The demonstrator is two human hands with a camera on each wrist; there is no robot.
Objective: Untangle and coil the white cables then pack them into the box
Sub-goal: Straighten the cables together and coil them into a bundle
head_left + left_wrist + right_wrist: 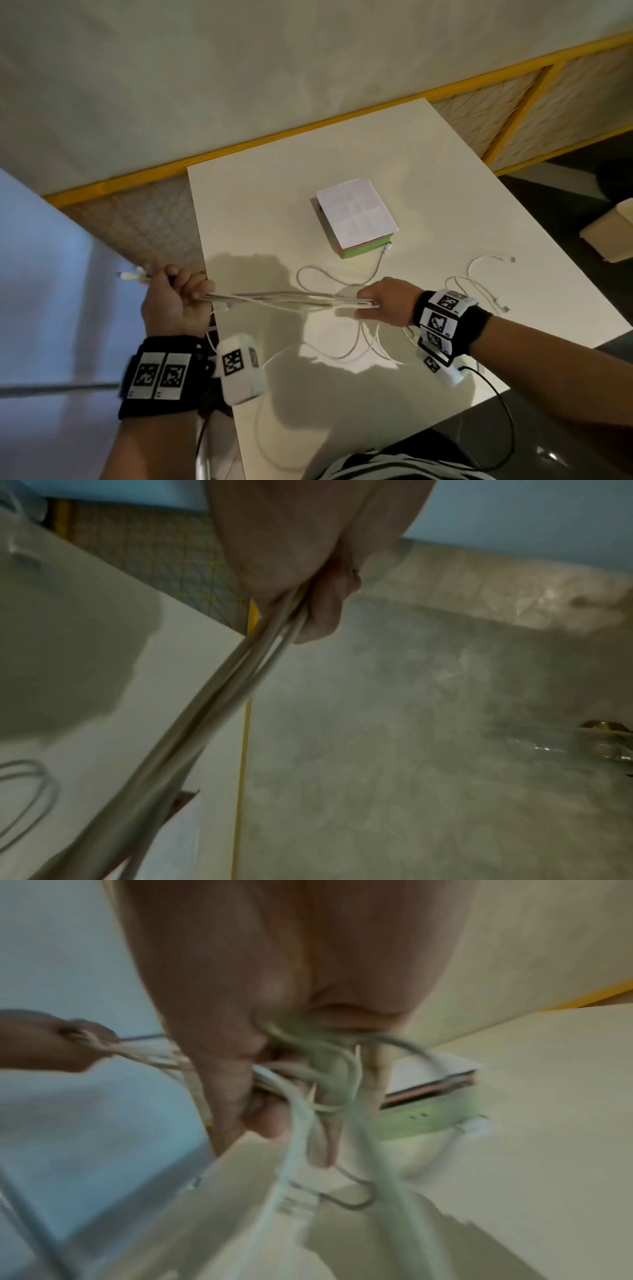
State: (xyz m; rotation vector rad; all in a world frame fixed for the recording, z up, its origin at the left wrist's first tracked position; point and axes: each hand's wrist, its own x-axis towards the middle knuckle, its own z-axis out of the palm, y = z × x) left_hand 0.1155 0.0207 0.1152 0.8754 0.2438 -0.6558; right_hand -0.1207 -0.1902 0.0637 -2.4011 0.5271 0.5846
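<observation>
White and rectangular, the tabletop (445, 192) stands against a pale wall with a yellow rail (239, 150) running along the base. Nearest the person, loose loops of white cable (359, 346) sag onto the surface below the hands, and a thin black wire (503, 404) trails from the right wrist device over the near edge.

Above those loops, a bundle of white cables (284, 297) is stretched taut between both hands, its long axis running left to right across the near-left corner of the tabletop. The left hand (174, 301) is closed in a fist round one end of the bundle, just off the left edge, with connector ends (132, 275) poking out past the thumb side, pointing left. The right hand (387, 301) has its fingers curled round the other end (its wrist view is blurred, yet shows several strands looped through the fingers (375, 1074)).

Beyond the hands, more cable (329, 277) curves across the surface, one connector (388, 246) lying just beside the box (359, 251). That box, green-sided with a white sheet (356, 212) on top, sits mid-tabletop. To the right, another cable (486, 263) lies loosely, its plug (511, 259) pointing right.
</observation>
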